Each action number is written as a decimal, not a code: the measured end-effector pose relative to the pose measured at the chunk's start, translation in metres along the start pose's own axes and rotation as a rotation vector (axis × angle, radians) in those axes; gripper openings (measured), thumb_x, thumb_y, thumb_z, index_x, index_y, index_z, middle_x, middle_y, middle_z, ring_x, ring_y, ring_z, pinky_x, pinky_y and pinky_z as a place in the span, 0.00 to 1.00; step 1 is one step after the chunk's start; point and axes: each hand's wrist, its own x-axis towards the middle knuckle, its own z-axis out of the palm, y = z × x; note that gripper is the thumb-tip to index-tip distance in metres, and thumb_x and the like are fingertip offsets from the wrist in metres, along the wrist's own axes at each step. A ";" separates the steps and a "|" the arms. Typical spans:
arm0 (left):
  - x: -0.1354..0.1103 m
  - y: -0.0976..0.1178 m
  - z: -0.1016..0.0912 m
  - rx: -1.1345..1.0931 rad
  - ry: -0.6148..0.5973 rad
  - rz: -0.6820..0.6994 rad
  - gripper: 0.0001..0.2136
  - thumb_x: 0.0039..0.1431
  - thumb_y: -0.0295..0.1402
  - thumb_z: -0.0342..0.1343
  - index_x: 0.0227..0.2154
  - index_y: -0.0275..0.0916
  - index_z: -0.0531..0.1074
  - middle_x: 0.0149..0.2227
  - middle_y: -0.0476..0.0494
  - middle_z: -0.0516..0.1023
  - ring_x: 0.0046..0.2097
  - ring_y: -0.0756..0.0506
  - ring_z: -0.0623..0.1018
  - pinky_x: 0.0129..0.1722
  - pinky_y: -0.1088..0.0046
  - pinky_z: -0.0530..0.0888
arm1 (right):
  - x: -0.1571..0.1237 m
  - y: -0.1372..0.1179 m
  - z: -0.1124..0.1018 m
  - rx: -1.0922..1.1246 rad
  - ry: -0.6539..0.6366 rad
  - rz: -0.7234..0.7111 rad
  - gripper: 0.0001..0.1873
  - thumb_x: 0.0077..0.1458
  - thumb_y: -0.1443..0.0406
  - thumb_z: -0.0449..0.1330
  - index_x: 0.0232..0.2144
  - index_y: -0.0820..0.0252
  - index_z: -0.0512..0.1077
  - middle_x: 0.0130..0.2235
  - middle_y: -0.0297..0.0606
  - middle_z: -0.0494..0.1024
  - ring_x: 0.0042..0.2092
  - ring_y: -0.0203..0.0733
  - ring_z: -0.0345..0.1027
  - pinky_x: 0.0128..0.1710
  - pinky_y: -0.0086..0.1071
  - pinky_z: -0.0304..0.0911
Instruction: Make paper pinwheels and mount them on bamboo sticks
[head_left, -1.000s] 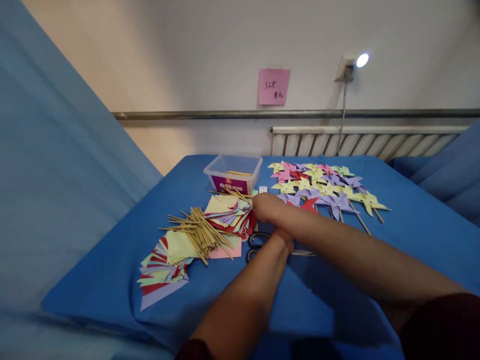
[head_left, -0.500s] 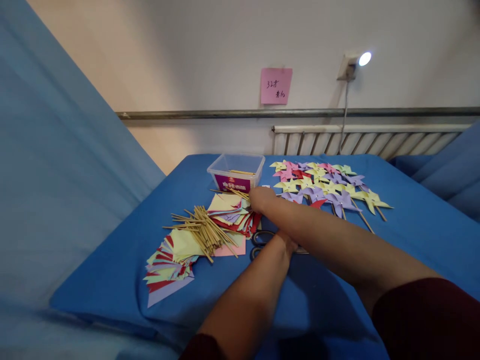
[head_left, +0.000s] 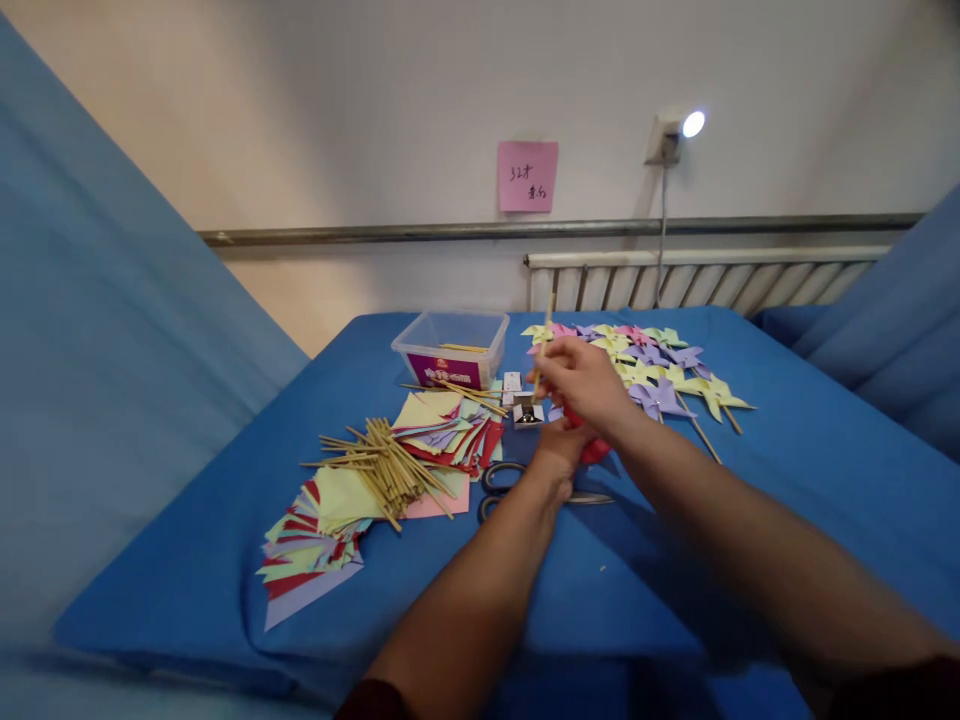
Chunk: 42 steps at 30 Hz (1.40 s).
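Observation:
My right hand [head_left: 583, 378] pinches a thin wooden stick [head_left: 550, 318] that stands almost upright. Just below it, my left hand [head_left: 561, 445] is closed on a red paper pinwheel [head_left: 595, 451], mostly covered by my fingers. A pair of scissors [head_left: 504, 478] with black handles lies under my left wrist, blades to the right. Small white boxes [head_left: 528, 411] stand left of my hands, the nearer one open with dark little pieces in it. Finished pinwheels [head_left: 658, 398] in yellow, purple and pink lie in rows behind my right hand.
On the left are a pile of sticks [head_left: 386, 468] and fanned stacks of coloured paper [head_left: 442, 425]. A clear plastic tub [head_left: 450, 350] with sticks stands at the back. Blue cloth covers the table [head_left: 645, 610]; a radiator [head_left: 705, 278] runs behind it.
My right hand has come back from the stick and paper area, now holding a stick above my left hand. The red paper and small boxes have come into view.

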 end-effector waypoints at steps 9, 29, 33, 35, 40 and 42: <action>0.008 0.013 -0.008 0.094 0.141 0.168 0.10 0.36 0.31 0.66 0.24 0.33 0.74 0.19 0.49 0.74 0.19 0.53 0.68 0.20 0.79 0.62 | -0.037 0.070 -0.064 0.652 0.236 0.126 0.17 0.46 0.56 0.66 0.32 0.59 0.67 0.23 0.31 0.76 0.17 0.30 0.63 0.13 0.21 0.52; 0.017 0.016 -0.019 0.114 0.191 0.250 0.14 0.36 0.35 0.67 0.27 0.32 0.75 0.26 0.43 0.79 0.25 0.49 0.74 0.27 0.75 0.68 | -0.037 0.083 -0.049 0.548 0.119 0.134 0.19 0.43 0.53 0.67 0.28 0.58 0.65 0.23 0.31 0.76 0.17 0.31 0.63 0.14 0.23 0.55; 0.019 0.019 -0.022 0.135 0.221 0.304 0.13 0.36 0.34 0.66 0.26 0.33 0.74 0.24 0.45 0.77 0.24 0.51 0.72 0.26 0.76 0.66 | -0.044 0.077 -0.045 0.450 -0.003 0.069 0.19 0.47 0.53 0.64 0.36 0.57 0.65 0.23 0.27 0.75 0.15 0.30 0.61 0.14 0.24 0.53; 0.018 0.022 -0.023 0.147 0.237 0.344 0.12 0.36 0.34 0.66 0.25 0.33 0.74 0.24 0.46 0.77 0.23 0.52 0.71 0.26 0.77 0.65 | -0.049 0.075 -0.041 0.422 -0.049 0.039 0.17 0.51 0.54 0.61 0.39 0.57 0.65 0.22 0.26 0.74 0.15 0.29 0.59 0.15 0.24 0.54; 0.015 0.027 -0.021 0.115 0.283 0.396 0.12 0.35 0.33 0.66 0.24 0.33 0.74 0.22 0.48 0.76 0.23 0.53 0.70 0.26 0.77 0.65 | -0.056 0.076 -0.030 0.392 -0.097 0.104 0.16 0.55 0.53 0.58 0.39 0.57 0.65 0.18 0.24 0.71 0.13 0.30 0.56 0.13 0.23 0.51; 0.014 0.028 -0.020 0.098 0.282 0.399 0.12 0.35 0.33 0.66 0.24 0.33 0.74 0.22 0.48 0.76 0.23 0.52 0.70 0.26 0.76 0.66 | -0.057 0.078 -0.027 0.395 -0.104 0.108 0.16 0.54 0.52 0.58 0.38 0.58 0.65 0.19 0.25 0.72 0.13 0.29 0.56 0.13 0.23 0.50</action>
